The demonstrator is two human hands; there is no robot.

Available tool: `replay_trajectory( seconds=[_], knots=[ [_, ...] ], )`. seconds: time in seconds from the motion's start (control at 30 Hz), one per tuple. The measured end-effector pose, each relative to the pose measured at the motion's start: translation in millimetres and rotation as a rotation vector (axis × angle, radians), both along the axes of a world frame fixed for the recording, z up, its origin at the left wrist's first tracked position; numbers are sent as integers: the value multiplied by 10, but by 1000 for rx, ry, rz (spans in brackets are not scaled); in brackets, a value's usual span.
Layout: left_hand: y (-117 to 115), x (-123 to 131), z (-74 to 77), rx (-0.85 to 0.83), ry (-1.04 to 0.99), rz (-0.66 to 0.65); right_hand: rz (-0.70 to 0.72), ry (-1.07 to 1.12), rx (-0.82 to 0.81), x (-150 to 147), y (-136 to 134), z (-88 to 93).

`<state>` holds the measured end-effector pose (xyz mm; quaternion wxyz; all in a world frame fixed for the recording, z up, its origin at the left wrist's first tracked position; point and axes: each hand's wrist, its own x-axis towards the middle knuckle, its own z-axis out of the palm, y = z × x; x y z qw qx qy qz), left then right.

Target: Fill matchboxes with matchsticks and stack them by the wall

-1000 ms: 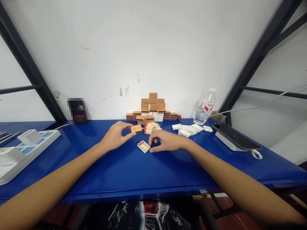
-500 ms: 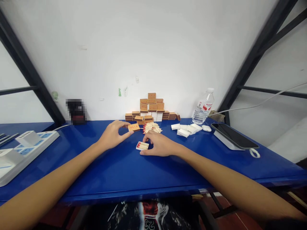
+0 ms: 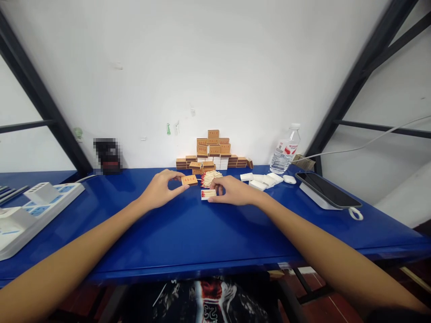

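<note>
My left hand (image 3: pixel 162 188) pinches an orange matchbox sleeve (image 3: pixel 189 180) by its left end, just above the blue table. To its right, my right hand (image 3: pixel 232 190) grips a small white matchbox tray (image 3: pixel 204 198) between thumb and fingers. Several red-tipped matches lie inside that tray. Right behind it is a loose pile of matches (image 3: pixel 211 178), heads toward the left. Against the wall rises a stack of matchboxes (image 3: pixel 213 150), mostly orange and brown with some white trays among them.
White matchbox trays (image 3: pixel 266 181) lie in a heap to the right, beside a water bottle (image 3: pixel 285 150) and a small white case (image 3: pixel 289 179). A phone (image 3: pixel 326 190) rests tilted on a white block farther right. On the left stands a power strip (image 3: pixel 57 204) with plugged-in adapters.
My right hand has carried the tray of matches away from me and slightly right, closer to the match pile. My left hand and the sleeve have hardly moved.
</note>
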<state>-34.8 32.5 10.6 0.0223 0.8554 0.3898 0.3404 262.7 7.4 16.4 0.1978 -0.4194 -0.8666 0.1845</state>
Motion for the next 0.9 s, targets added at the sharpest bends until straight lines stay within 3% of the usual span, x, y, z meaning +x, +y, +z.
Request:
replay_trajectory(
  seconds=[0.13,0.33,0.47,0.9],
  knots=[
    [8,-6,4,-74,-13,14,-20,125,8,80,80,2],
    [26,11,23,-227,-38,-72,-46,285,79,136,171,-15],
    [50,13,27,-297,-49,-135,-46,363,-28,141,165,-18],
    [64,0,50,-382,-79,-187,47,377,-108,100,109,29]
  ],
)
